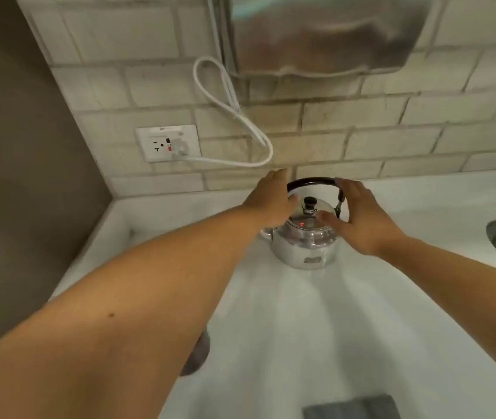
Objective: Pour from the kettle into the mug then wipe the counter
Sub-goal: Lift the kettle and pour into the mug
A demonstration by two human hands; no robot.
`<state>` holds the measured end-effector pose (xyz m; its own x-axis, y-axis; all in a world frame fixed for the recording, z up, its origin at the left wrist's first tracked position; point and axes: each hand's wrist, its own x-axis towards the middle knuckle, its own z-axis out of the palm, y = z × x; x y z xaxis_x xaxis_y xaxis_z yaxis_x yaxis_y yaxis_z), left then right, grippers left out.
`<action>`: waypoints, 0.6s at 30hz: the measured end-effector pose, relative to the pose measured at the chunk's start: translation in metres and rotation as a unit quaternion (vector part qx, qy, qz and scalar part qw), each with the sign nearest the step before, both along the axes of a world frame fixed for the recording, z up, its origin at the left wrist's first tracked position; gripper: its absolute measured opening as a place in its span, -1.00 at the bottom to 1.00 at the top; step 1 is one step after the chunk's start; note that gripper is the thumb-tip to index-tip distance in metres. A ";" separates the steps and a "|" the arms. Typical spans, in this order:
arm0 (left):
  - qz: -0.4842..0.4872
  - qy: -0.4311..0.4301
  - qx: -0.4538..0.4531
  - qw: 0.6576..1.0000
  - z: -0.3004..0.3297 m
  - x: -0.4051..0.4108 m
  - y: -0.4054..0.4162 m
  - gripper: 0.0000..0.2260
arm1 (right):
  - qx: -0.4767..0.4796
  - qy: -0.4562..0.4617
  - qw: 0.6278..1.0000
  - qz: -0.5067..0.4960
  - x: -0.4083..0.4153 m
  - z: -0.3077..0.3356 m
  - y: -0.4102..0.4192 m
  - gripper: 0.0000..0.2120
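Kettle (304,237) stands near worktop (271,328) back edge. Left hand (271,201) and right hand (358,219) spread, flanking it (neither gripping). Recommend grasping the handle (313,180) centrally before lifting.

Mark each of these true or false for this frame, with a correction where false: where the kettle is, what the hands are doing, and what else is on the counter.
1. The kettle stands upright on the counter. True.
2. The kettle's lid is off. False: the lid with its black knob is on.
3. The left hand and right hand flank the kettle, fingers spread. True.
4. The kettle is lifted and tilted over a mug. False: it sits level on the counter; no mug is clearly visible.
5. A white cord is plugged into the wall outlet. True.
6. The dark cloth is in the right hand. False: it lies at the counter's near edge.
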<state>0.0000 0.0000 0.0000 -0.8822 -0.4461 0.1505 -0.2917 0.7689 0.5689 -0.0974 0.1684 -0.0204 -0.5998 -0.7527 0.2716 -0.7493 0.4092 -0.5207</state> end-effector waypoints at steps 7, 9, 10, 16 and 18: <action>-0.018 0.033 0.004 0.999 -0.014 -0.028 -0.022 -0.92 | 0.014 0.066 0.997 0.030 -0.029 0.014 -0.039 -0.58; -0.028 0.049 0.006 0.998 -0.016 -0.027 -0.026 -0.91 | 0.020 0.045 0.998 0.050 -0.033 0.018 -0.051 -0.73; -0.030 0.054 0.008 0.998 -0.017 -0.027 -0.027 -0.90 | 0.025 0.045 0.998 0.048 -0.035 0.019 -0.057 -0.72; -0.036 0.066 0.040 0.996 -0.012 -0.010 -0.020 -0.79 | 0.034 0.109 0.993 -0.016 -0.028 0.017 -0.074 -0.62; -0.030 0.062 0.073 0.995 -0.003 0.001 -0.016 -0.76 | 0.000 0.114 0.992 -0.053 -0.020 0.020 -0.073 -0.61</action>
